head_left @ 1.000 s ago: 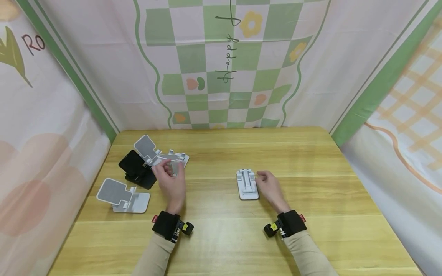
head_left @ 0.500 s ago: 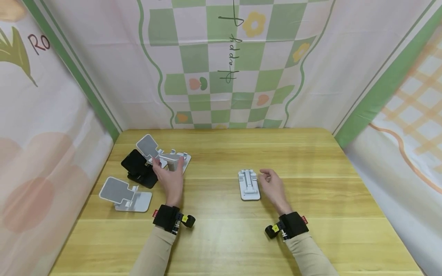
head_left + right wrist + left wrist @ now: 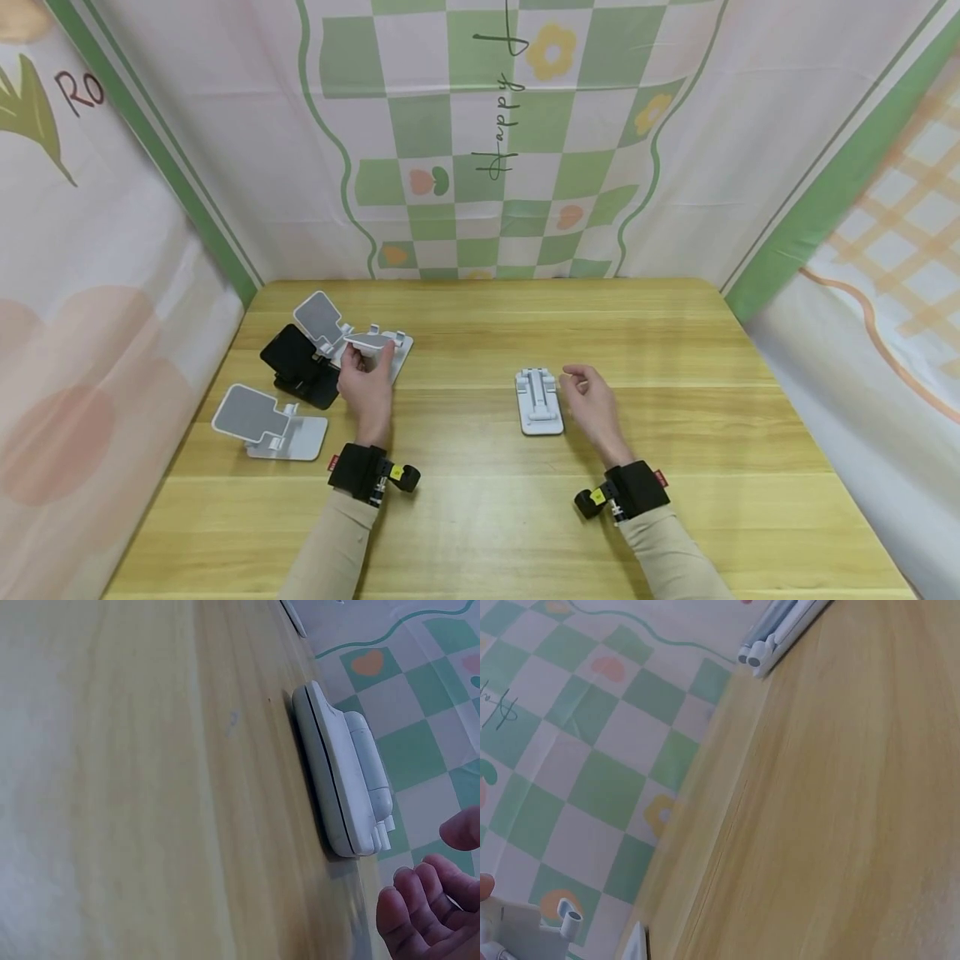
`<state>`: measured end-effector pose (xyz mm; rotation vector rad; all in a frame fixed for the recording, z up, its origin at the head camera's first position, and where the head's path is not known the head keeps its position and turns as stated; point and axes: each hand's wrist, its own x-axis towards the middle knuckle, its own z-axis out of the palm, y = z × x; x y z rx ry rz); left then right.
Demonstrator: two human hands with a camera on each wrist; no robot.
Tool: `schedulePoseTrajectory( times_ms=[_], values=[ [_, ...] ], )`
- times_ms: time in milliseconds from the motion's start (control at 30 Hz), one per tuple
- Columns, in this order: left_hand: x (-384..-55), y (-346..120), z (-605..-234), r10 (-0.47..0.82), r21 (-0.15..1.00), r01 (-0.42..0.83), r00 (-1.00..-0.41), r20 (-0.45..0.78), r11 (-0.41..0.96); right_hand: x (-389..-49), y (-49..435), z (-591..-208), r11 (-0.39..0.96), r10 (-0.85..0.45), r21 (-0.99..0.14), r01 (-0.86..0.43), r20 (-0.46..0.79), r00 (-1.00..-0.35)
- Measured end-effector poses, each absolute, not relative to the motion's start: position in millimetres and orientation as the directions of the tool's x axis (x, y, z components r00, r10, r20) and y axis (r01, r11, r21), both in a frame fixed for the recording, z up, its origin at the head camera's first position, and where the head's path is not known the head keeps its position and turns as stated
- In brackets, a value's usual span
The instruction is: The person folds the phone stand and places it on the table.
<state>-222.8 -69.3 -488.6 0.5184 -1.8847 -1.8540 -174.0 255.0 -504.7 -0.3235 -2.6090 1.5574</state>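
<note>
My left hand [image 3: 365, 402] holds a white phone stand [image 3: 367, 341] with a grey pad by its raised plate, thumb on the right edge and fingers on the left. In the left wrist view, part of that stand and one fingertip [image 3: 484, 886] show at the lower left; the rest of the grip is hidden. A folded white phone stand [image 3: 538, 408] lies flat near the table's middle. Just right of it, apart from it, my right hand [image 3: 594, 414] rests with loosely curled fingers and holds nothing. The right wrist view shows the gap between them.
Left of my left hand stand an unfolded black phone stand [image 3: 292, 358] and an unfolded white one [image 3: 318, 321] behind it, crowded close together. Another unfolded white stand [image 3: 300, 439] is nearer the front left. A patterned curtain [image 3: 480, 125] rises behind the wooden table [image 3: 480, 517].
My left hand lets go and spreads its fingers around the white stand, then draws them in onto the plate again. The right hand shifts slightly away from the folded stand.
</note>
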Motion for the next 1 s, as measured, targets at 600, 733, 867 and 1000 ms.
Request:
schedulePoseTrajectory(
  times_ms=[600,733,867,1000],
  values=[
    [-221.3,-69.7,-477.1,-0.410,0.975,0.222,-0.892,0.191,-0.029,-174.5,240.7,-495.3,0.411,0.189,-0.911,0.035,0.048,-0.981],
    [-220.8,-69.5,-469.4,-0.349,0.960,0.273,-0.907,0.234,-0.067,-173.7,236.8,-494.3,0.368,0.168,-0.929,0.031,0.033,-0.985],
    [-219.6,-70.1,-466.0,-0.305,0.955,0.283,-0.920,0.245,-0.086,-173.3,233.0,-494.0,0.332,0.152,-0.943,0.033,0.019,-0.988],
    [-217.5,-70.2,-465.9,-0.292,0.960,0.272,-0.925,0.244,-0.062,-173.3,228.9,-494.1,0.309,0.128,-0.950,0.035,0.005,-0.992]
  ],
)
